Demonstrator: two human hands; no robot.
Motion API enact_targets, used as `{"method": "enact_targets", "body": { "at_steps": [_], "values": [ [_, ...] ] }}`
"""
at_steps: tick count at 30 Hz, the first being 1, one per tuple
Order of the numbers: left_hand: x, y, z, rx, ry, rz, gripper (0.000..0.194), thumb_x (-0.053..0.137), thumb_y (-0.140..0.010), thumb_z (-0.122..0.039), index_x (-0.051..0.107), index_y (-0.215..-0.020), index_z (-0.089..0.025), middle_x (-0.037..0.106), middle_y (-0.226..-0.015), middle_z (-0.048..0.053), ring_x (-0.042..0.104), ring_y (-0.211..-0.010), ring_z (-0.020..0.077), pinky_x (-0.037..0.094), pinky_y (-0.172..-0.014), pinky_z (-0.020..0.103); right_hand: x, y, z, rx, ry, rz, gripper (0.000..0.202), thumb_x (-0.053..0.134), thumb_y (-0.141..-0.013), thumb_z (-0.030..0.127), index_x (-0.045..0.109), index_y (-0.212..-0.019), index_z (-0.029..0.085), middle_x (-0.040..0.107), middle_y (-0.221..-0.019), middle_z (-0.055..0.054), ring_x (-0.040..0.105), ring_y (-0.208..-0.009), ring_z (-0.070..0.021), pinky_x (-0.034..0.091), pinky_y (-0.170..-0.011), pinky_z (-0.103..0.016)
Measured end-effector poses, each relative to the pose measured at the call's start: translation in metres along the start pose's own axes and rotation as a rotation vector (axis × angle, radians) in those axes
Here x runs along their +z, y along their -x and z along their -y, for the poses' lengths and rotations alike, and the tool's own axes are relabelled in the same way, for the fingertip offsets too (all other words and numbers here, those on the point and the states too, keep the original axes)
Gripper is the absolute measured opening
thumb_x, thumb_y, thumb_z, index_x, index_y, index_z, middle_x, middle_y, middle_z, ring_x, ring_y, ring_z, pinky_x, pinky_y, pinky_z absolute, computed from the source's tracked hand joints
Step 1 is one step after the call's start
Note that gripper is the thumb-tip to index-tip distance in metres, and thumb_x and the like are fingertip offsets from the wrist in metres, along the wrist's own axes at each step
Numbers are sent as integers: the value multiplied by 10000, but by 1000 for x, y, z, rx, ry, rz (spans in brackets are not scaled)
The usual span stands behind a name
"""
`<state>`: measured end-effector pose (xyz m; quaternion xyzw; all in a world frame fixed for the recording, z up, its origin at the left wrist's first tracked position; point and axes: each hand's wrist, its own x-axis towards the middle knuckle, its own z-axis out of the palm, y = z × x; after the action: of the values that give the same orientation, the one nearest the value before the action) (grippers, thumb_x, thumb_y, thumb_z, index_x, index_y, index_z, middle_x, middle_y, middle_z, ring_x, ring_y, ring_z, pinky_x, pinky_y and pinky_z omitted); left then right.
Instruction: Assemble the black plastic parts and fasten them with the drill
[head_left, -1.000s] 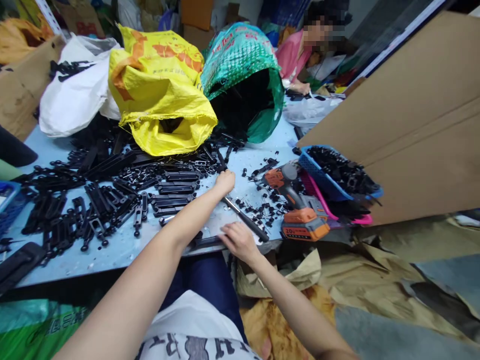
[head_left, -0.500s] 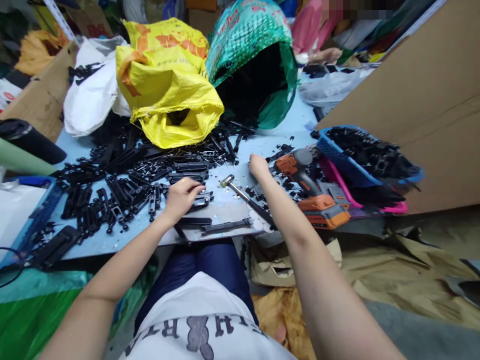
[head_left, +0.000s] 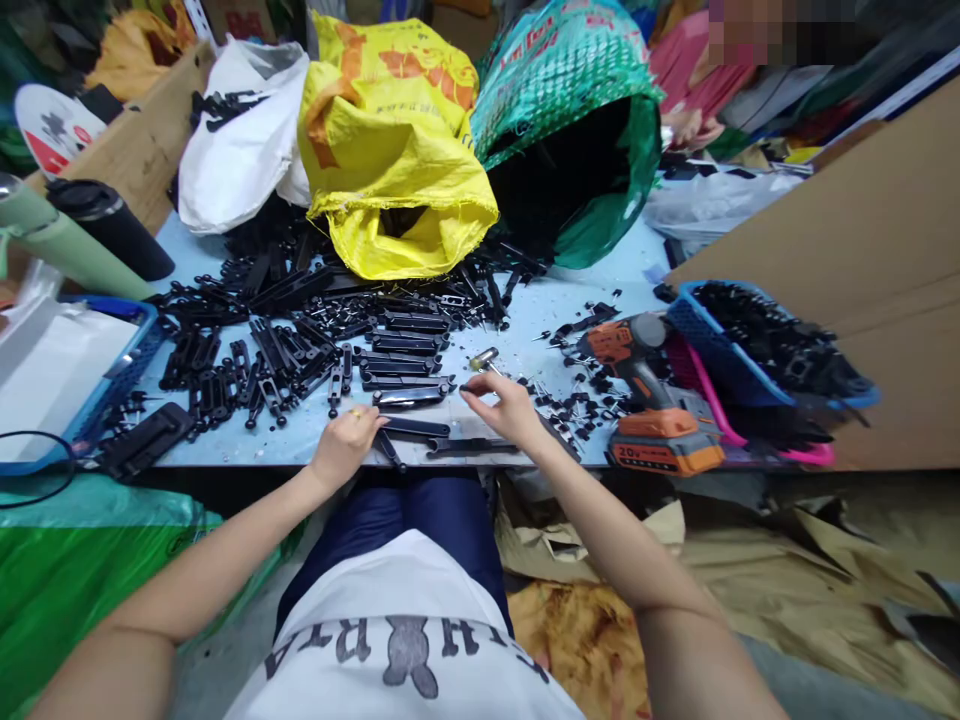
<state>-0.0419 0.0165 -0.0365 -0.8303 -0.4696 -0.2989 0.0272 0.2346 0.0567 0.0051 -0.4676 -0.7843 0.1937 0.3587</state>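
My left hand [head_left: 346,442] is closed in a pinch at the left end of a flat black bar [head_left: 418,428] near the table's front edge. What its fingertips hold, if anything, is hidden. My right hand [head_left: 510,408] pinches a small dark piece [head_left: 466,389], too small to name, just right of a row of assembled black bars [head_left: 409,341]. Beneath that hand a hammer [head_left: 484,358] shows its metal head. More black linked parts [head_left: 277,350] lie heaped to the left. Small black-headed pins [head_left: 577,405] are scattered at the right.
An orange cordless drill [head_left: 660,440] lies at the right, beside a blue basket [head_left: 694,325] of black parts. A yellow sack [head_left: 397,150] and an open green sack [head_left: 562,110] stand at the back. Bottles [head_left: 112,230] and another blue basket [head_left: 142,350] are left. Another person's hand [head_left: 684,125] is at the back right.
My right hand has moved left and nearer, from the scattered pins to beside the row of bars. My left hand has shifted down to the front bar. The view has also shifted.
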Motion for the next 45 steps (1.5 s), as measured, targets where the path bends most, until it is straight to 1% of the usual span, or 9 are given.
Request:
{"method": "enact_targets", "body": {
  "at_steps": [6, 24, 27, 30, 33, 36, 38, 41, 45],
  "values": [
    [3, 2, 10, 325, -154, -40, 246, 444, -905, -145, 534, -1127, -90, 661, -851, 108, 637, -731, 171, 525, -661, 286, 19, 32, 17, -36, -87, -53, 103, 562, -845, 255, 629, -867, 180, 675, -788, -45, 639, -704, -140, 531, -667, -261],
    [14, 10, 32, 416, -211, 81, 309, 386, -921, -159, 512, -1193, -83, 656, -804, 101, 619, -699, 176, 492, -601, 296, 33, 53, 11, -338, 214, -72, 235, 463, -891, 134, 614, -1065, 178, 652, -968, -102, 621, -907, -166, 539, -781, -288],
    [10, 9, 24, 338, -223, 42, 306, 442, -904, -192, 530, -1188, -119, 666, -899, 113, 621, -835, 211, 473, -659, 328, 34, 55, 8, -342, 227, -43, 245, 455, -894, 133, 609, -1078, 179, 649, -980, -103, 619, -913, -164, 537, -781, -288],
    [9, 4, 6, 402, -150, 56, 314, 464, -897, -223, 531, -1192, -137, 630, -1098, 129, 557, -1063, 249, 429, -868, 410, 39, 58, 1, -336, 202, 33, 261, 431, -906, 142, 598, -1102, 184, 646, -997, -100, 613, -918, -158, 530, -782, -290],
    [15, -5, -11, 481, -56, 199, 352, 478, -893, -302, 524, -1194, -125, 580, -1189, 140, 506, -1134, 255, 365, -972, 427, 41, 62, -9, -338, 183, 93, 277, 422, -920, 165, 570, -1153, 193, 639, -1039, -96, 598, -933, -155, 510, -798, -305],
    [26, -16, -21, 458, -29, 354, 468, 505, -871, -392, 481, -1239, -105, 574, -1165, 155, 548, -1027, 250, 430, -860, 380, 35, 64, -21, -323, 283, 173, 315, 490, -906, 326, 554, -1183, 193, 592, -1154, -122, 574, -989, -193, 479, -824, -345],
    [34, -24, -23, 438, -34, 390, 512, 486, -872, -433, 472, -1245, -83, 592, -1100, 167, 571, -936, 246, 452, -766, 363, 29, 62, -26, -280, 411, 200, 451, 531, -838, 516, 599, -1092, 149, 611, -1070, -154, 589, -924, -226, 477, -765, -350],
    [35, -35, -24, 354, -44, 330, 466, 399, -899, -464, 606, -1006, -60, 630, -856, 156, 587, -795, 234, 455, -659, 345, 17, 54, -23, -229, 527, 151, 543, 510, -763, 666, 613, -724, 135, 589, -660, -89, 566, -621, -185, 429, -577, -287],
    [9, -28, -39, 298, 119, 195, 495, 311, -929, -453, 588, -659, -146, 570, -600, 72, 556, -599, 165, 429, -539, 284, -14, 50, 8, -350, 316, 226, 570, 396, -809, 688, 524, -581, 183, 476, -503, -17, 469, -475, -128, 348, -488, -256]
  ]
}}
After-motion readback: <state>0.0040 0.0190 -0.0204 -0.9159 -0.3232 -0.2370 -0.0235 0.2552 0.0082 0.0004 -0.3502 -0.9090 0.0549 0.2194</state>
